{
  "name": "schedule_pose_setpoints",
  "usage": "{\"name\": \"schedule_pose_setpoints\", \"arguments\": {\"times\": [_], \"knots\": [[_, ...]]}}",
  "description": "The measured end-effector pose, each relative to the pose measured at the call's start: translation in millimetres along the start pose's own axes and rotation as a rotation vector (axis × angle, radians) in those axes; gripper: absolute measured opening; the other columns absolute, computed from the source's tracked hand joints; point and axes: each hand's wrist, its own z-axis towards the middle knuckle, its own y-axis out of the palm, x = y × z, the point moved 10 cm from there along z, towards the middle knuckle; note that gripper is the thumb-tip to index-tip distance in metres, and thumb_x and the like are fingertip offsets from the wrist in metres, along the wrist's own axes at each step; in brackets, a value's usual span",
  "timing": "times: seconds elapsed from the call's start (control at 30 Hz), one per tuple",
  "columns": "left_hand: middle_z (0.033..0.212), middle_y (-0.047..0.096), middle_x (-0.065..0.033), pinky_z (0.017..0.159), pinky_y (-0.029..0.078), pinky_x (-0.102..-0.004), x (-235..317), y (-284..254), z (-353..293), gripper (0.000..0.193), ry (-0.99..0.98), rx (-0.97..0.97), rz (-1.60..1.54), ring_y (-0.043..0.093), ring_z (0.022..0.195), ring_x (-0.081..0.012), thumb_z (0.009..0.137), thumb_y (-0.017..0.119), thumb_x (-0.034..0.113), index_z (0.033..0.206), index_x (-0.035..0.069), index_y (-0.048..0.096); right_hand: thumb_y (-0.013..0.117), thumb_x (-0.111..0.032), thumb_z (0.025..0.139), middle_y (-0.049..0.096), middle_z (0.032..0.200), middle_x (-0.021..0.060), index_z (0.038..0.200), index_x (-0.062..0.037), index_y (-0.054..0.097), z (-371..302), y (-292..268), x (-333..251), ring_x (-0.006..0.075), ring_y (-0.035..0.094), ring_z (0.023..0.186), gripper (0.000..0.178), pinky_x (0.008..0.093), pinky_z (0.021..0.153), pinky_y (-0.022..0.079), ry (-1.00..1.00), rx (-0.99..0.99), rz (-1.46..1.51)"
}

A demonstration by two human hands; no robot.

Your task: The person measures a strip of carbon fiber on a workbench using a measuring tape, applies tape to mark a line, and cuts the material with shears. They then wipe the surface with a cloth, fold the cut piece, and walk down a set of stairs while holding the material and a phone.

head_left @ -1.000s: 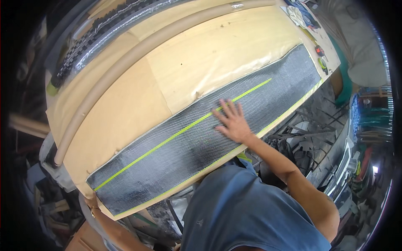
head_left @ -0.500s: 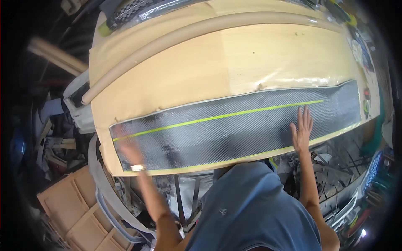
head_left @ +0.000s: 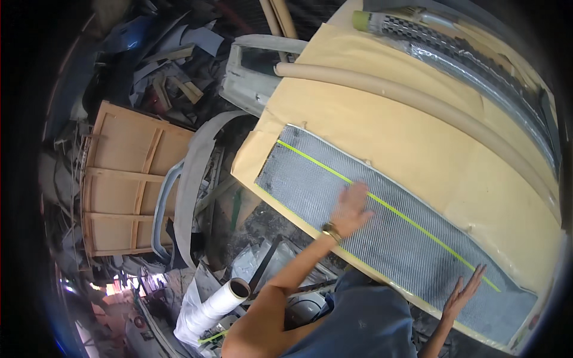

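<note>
A long strip of grey woven carbon-fibre-like cloth (head_left: 412, 256) lies flat on the paper-covered table. A thin yellow-green tape line (head_left: 412, 227) runs lengthwise along it. My left hand (head_left: 352, 210), a bracelet at its wrist, rests flat over the middle of the cloth, beside and partly over the tape; its fingers are a little blurred. Nearer the cloth's right end, my right hand (head_left: 463, 293) is held with fingers stretched, close to the tape's end. Neither hand holds anything. Whether the right palm presses on the cloth I cannot tell.
Beyond the cloth lies a long brown cardboard tube (head_left: 418, 98), and behind it a roll of checked material in clear wrap (head_left: 430, 36). At left stand a wooden framed panel (head_left: 119, 185) and curved grey parts (head_left: 200, 161). A white plastic roll (head_left: 212, 304) stands near my left arm.
The view has swung toward the left, so the table now slants. My left hand has moved from the cloth's left end toward its middle; the right stays near the right end.
</note>
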Motion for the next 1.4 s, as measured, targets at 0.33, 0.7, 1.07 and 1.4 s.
{"name": "schedule_pose_setpoints", "arguments": {"times": [0.33,0.7,1.07,1.4], "knots": [[0.155,0.025,-0.0153,0.116,0.013,-0.051,-275,-138,10,0.071,-0.506,0.296,0.33,0.023,0.143,-0.0319,0.096,0.042,0.05,0.146,0.002,0.031,0.042,-0.036,0.099,0.023,0.157,0.0118,0.15,-0.0143,0.03,-25,-35,19,0.0347,0.02,0.144,0.057,0.0531,0.116,0.016,0.082,0.003,-0.021],[0.155,0.023,-0.0184,0.116,0.012,-0.0509,-49,8,-10,0.065,-0.121,0.113,0.379,0.019,0.144,-0.0329,0.1,0.039,0.041,0.148,-0.001,0.025,0.057,-0.017,0.093,0.023,0.156,0.0164,0.145,-0.0085,0.035,-102,-153,172,0.0342,0.029,0.141,0.057,0.041,0.114,0.024,0.451,0.354,0.107],[0.156,0.019,-0.0206,0.117,0.009,-0.0509,363,201,-29,0.068,0.41,-0.076,0.289,0.018,0.144,-0.0343,0.098,0.043,0.04,0.147,-0.004,0.025,0.053,-0.014,0.095,0.025,0.155,0.0149,0.145,-0.0058,0.035,-286,-240,394,0.0296,0.036,0.137,0.053,0.0379,0.11,0.032,0.662,0.817,0.343],[0.156,0.02,-0.0199,0.116,0.011,-0.0518,583,318,-26,0.068,0.672,-0.168,0.284,0.02,0.144,-0.0343,0.099,0.039,0.043,0.146,-0.004,0.026,0.06,-0.006,0.09,0.041,0.145,0.0164,0.138,-0.0032,0.043,-334,-287,510,0.0263,0.053,0.12,0.051,0.0338,0.101,0.042,0.682,1.025,0.482]]}}
